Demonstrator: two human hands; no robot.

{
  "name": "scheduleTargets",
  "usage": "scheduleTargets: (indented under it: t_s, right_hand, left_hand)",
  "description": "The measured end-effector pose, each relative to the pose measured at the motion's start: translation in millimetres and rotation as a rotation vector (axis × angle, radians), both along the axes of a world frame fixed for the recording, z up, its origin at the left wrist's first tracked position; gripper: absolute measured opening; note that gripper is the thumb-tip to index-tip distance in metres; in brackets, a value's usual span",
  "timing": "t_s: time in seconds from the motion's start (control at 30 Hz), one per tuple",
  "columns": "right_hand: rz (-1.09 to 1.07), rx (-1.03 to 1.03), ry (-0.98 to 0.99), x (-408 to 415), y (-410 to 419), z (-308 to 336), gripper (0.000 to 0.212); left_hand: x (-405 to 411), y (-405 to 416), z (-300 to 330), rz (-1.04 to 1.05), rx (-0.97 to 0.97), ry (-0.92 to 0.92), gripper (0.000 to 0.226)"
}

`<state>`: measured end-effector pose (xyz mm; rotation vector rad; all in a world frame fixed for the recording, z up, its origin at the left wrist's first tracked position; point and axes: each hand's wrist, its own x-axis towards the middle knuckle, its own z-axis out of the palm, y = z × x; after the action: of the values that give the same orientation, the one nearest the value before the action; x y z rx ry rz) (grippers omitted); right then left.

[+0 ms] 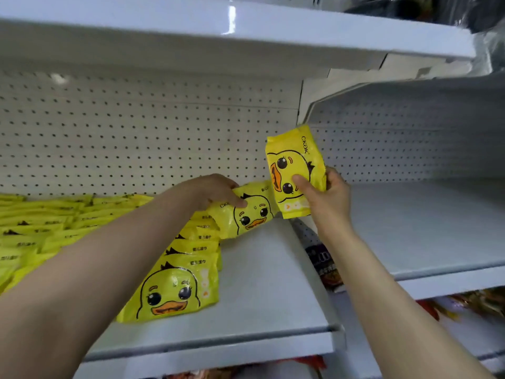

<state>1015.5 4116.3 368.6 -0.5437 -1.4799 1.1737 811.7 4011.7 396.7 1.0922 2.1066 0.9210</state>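
Note:
My right hand (326, 199) holds a yellow duck-face packet (293, 165) upright in the air, thumb on its front and fingers behind, above the right end of the white shelf (267, 272). My left hand (216, 191) grips the top of a second yellow duck packet (247, 212), which leans at the back of a row of the same packets (175, 288) standing along the shelf. More yellow packets (41, 225) lie packed at the left, partly hidden by my left forearm.
A white pegboard wall (136, 132) backs the shelf, and another shelf (218, 31) hangs overhead. To the right stands a separate shelf unit (437, 222). A dark packet (323, 258) shows in the gap between the units. Red and orange goods (478, 302) sit below.

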Motion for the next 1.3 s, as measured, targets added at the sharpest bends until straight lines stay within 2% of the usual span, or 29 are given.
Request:
scheduleTargets:
  t_s: [0.1,0.27,0.5,0.6,0.73,0.83,0.9,1.03,1.1,1.2,1.3]
  right_hand:
    - [0.017,-0.013,-0.017,-3.4,12.2,-6.5,0.034]
    - [0.001,-0.041,0.014,-12.5,24.1,-8.7,0.027]
    - [-0.013,-0.077,0.001,-31.3,29.0,-27.8,0.027]
    - [-0.043,-0.084,0.003,-35.2,32.4,-35.6,0.035]
    - [-0.077,-0.103,0.019,-38.5,39.7,-43.0,0.035]
    - [-0.109,-0.104,0.013,-41.9,43.6,-46.8,0.039]
    - [-0.123,-0.105,0.014,-43.9,45.9,-47.8,0.033]
    - [-0.129,-0.106,0.015,-47.4,49.7,-51.5,0.035]
    - [-0.127,-0.111,0.012,-49.1,50.8,-52.5,0.040]
    - [-0.116,-0.113,0.018,-51.4,50.8,-53.0,0.036]
    - [-0.101,-0.118,0.021,-52.6,50.1,-54.8,0.033]
  left_hand:
    - [-6.4,22.2,-5.2,-0.004,0.023,0.098,0.041]
    - [-16.5,49.6,-11.3,-0.064,-0.015,0.503,0.048]
    - [-44.8,72.5,-32.0,-0.098,0.054,0.543,0.044]
    - [-57.7,79.8,-39.1,-0.095,0.050,0.564,0.052]
    - [-69.5,85.2,-49.2,-0.095,0.022,0.648,0.065]
    - [-73.6,87.8,-54.5,-0.102,0.068,0.630,0.060]
    - [-73.3,88.8,-57.4,-0.102,0.102,0.643,0.056]
    - [-71.6,89.7,-61.5,-0.124,0.079,0.743,0.047]
    - [-68.0,90.6,-62.3,-0.134,0.012,0.865,0.044]
    - [-54.6,94.4,-60.4,-0.134,-0.099,1.158,0.046]
    - [-46.2,99.6,-60.4,-0.095,-0.124,1.261,0.052]
